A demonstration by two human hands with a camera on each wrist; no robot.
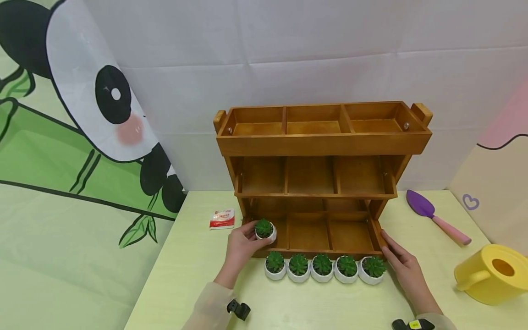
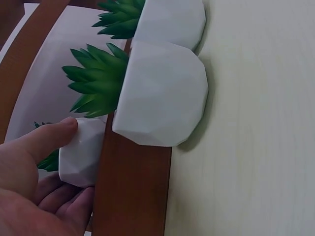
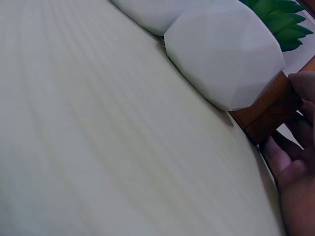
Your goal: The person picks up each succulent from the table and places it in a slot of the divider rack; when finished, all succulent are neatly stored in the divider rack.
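Potted succulent [image 1: 264, 230] pinched by left hand [image 1: 241, 245] at tiered shelf's [image 1: 323, 145] bottom-left compartment [image 1: 282, 229]; 5 potted succulents [image 1: 322, 266] in front, apparently pending. Right hand [image 1: 406, 270], fingers extended, touches shelf's right end.

Left hand [image 1: 241, 246], right hand [image 1: 405, 269]: bare. Left sleeve [image 1: 209, 306]: pale beige; right sleeve [image 1: 439, 321]: same. Left wrist unit [image 1: 239, 310]: black, blocky; right wrist unit [image 1: 400, 325]: black, yellow label [image 1: 415, 324]
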